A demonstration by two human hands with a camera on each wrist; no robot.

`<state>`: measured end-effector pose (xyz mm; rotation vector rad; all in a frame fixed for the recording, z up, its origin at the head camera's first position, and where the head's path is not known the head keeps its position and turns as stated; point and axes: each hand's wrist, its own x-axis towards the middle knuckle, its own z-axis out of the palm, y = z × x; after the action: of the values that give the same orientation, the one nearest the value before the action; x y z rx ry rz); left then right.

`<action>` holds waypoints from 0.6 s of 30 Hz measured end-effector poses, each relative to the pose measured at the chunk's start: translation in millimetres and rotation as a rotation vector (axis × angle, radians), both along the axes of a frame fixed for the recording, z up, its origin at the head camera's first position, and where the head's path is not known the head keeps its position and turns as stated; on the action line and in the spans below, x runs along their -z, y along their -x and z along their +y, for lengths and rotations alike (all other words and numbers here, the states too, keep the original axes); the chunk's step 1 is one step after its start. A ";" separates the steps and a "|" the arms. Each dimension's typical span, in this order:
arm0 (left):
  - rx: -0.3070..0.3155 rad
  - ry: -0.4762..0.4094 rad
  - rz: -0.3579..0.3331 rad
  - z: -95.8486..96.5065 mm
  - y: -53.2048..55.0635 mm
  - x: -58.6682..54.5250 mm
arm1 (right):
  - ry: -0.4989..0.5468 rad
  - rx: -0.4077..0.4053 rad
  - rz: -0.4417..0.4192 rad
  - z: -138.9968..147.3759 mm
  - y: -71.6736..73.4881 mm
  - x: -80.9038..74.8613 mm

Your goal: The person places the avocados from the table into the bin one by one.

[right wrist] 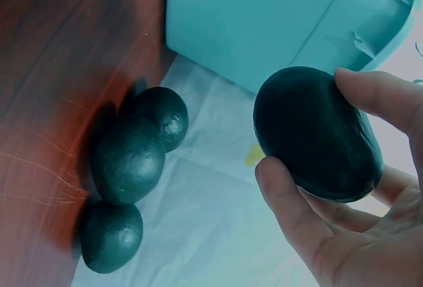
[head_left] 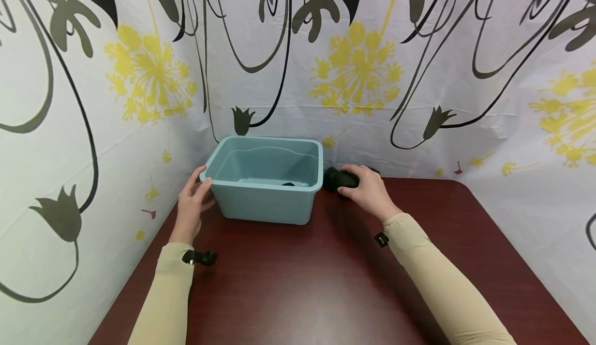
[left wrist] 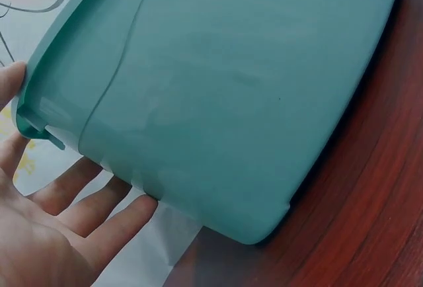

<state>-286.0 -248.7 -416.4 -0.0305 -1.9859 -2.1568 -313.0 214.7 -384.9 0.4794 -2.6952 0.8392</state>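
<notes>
Right wrist view: sound handling, as judged, calls for light, even pressure by the right hand [right wrist: 370, 254] on the dark-green, oval, smooth-skinned fruit [right wrist: 317, 135], while the left hand [head_left: 188, 205] grips the pale-blue, rectangular plastic tub [head_left: 265, 203] steadily at its rim corner. The fruit sits grasped between right thumb and fingers, beside the tub, apparently above the dark-red wooden counter [head_left: 279, 272]; three similar fruits [right wrist: 129, 161] lie nearby.

The left forearm [head_left: 169, 288] rises from seven o'clock and leans a little past twelve; the left hand [head_left: 188, 208], near eight, grips with thumb and fingers spread apart. The right forearm [head_left: 440, 275] comes in from five, slanting toward eleven; the right hand [head_left: 369, 189], near four, pinches, its fingers curved toward ten.
</notes>
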 end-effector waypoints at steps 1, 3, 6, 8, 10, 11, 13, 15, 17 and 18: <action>0.007 0.001 0.004 0.1 -2.2 -2.0 | -0.002 0.002 0.007 -0.2 -0.2 -1.5; 0.018 0.002 0.011 -0.3 -4.7 -3.9 | -0.002 0.005 0.020 -0.6 -0.8 -4.7; 0.020 0.002 0.012 -0.8 -5.7 -3.1 | -0.002 0.005 0.030 -1.7 -2.0 -7.3; 0.009 0.004 0.018 -1.4 -2.3 -0.1 | 0.001 0.003 0.034 -2.0 -2.3 -9.3; 0.000 0.010 0.028 -1.3 0.7 1.1 | 0.006 0.000 0.037 -2.2 -2.5 -12.2; -0.002 0.015 0.033 -0.7 0.7 -0.2 | 0.008 0.001 0.039 -2.3 -2.7 -13.9; -0.001 0.027 0.044 -0.3 0.5 -2.2 | 0.012 0.006 0.039 -2.2 -2.9 -17.0; 0.010 0.041 0.050 0.5 -2.9 -6.4 | 0.014 0.009 0.039 -2.2 -3.3 -19.9; 0.016 0.062 0.054 1.4 -6.1 -9.7 | 0.015 0.013 0.039 -2.2 -3.7 -22.7; 0.019 0.070 0.060 0.9 -5.7 -8.9 | 0.016 0.012 0.040 -2.2 -3.8 -24.1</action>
<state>-280.3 -247.8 -407.6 -0.1241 -2.0339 -2.0717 -309.2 212.5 -360.8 0.4709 -2.6502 0.8382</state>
